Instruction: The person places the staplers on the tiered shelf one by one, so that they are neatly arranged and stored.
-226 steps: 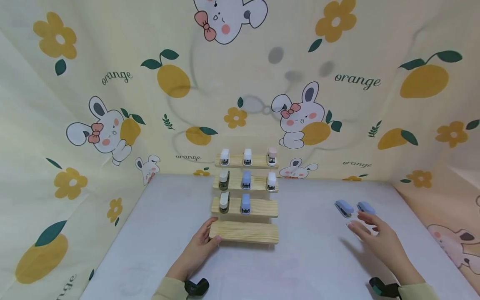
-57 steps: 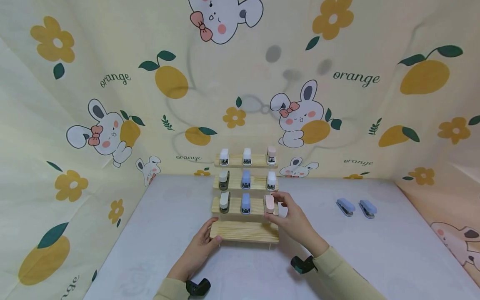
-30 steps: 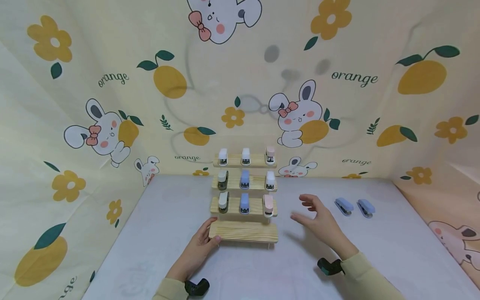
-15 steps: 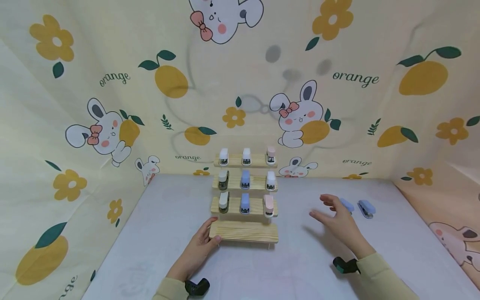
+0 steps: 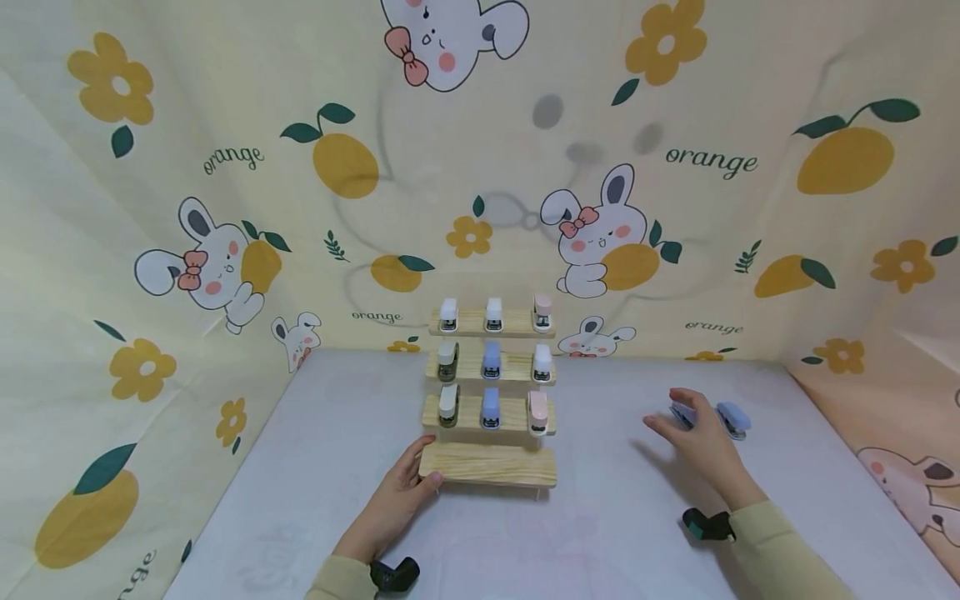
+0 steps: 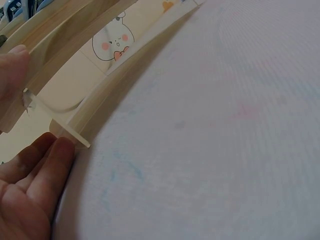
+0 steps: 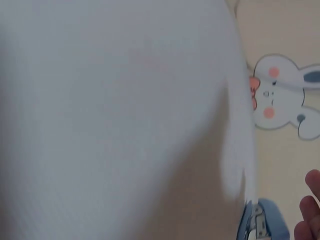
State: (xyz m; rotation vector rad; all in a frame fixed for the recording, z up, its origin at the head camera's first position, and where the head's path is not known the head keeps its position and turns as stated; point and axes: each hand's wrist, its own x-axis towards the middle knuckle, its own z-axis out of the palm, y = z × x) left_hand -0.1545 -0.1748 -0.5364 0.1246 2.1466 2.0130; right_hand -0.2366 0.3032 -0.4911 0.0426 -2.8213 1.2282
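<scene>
My left hand [image 5: 396,502] grips the left end of the lowest shelf of a tiered wooden display stand [image 5: 487,463], thumb on the board. In the left wrist view the fingers [image 6: 55,165] touch a clear leg below. Over on the right, my right hand [image 5: 708,446] reaches over a blue mini stapler [image 5: 681,412], thumb and fingers spread, partly covering it. The right wrist view has a blue stapler [image 7: 270,220] at the bottom edge, with fingertips [image 7: 309,205] apart from it. Just right of the hand lies a second blue stapler [image 5: 733,418].
Three upper tiers bear small staplers: white ones [image 5: 448,315] and a dusty pink one [image 5: 542,312] on top, grey-white, blue and white ones [image 5: 542,362] below, then grey-white, blue and pink ones [image 5: 537,410]. The lowest shelf is bare wood. A printed cloth [image 5: 480,167] hangs behind.
A pink stapler now stands at the third tier's right end, where my right hand held it and let go. That hand has since moved right to the blue staplers. My left hand stays put.
</scene>
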